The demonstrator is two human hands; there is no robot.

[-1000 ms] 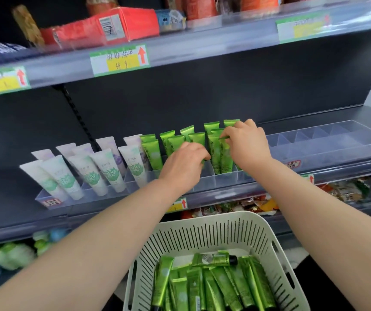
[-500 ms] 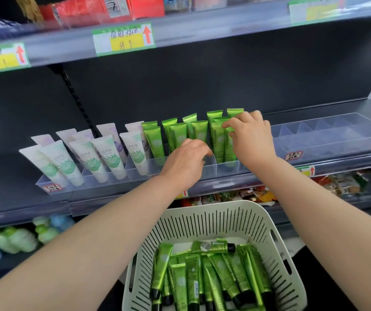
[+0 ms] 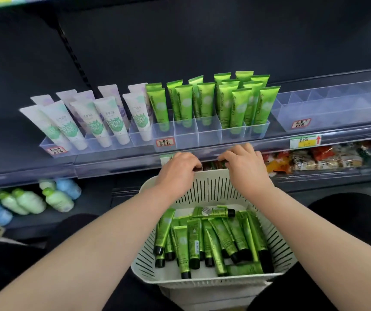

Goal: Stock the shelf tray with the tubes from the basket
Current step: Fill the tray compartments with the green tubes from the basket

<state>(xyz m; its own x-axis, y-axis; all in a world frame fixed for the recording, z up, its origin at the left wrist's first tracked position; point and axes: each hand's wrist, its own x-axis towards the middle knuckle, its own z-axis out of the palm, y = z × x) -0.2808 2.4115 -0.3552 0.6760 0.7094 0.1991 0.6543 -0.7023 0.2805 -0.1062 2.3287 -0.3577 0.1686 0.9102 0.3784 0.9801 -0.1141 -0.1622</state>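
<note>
The green tubes (image 3: 211, 241) lie in a loose pile in the white slotted basket (image 3: 202, 281), most with black caps toward the near wall. One tube (image 3: 215, 212) lies crosswise at the far end of the pile. The basket sits low in front of the person, below the shelf edge.

More green tubes of the same kind (image 3: 238, 106) stand cap-down in rows in the clear divided shelf tray (image 3: 209, 135), leaning back. The front compartments in the middle of the tray hold no tube.

The left hand (image 3: 177, 169) and the right hand (image 3: 242, 162) are at the far rim of the basket, side by side and apart. The fingers of both are loosely curled downward, and no tube shows in either. Whether the fingers touch the rim cannot be told.

To the left, white tubes (image 3: 110, 122) stand in an adjoining clear tray (image 3: 68, 149). To the right is another clear divided tray (image 3: 337, 108), with a yellow price label (image 3: 304, 141) below it. On the lower shelf, pale green and blue bottles (image 3: 29, 200) lie at left and snack packets (image 3: 314, 158) at right.
</note>
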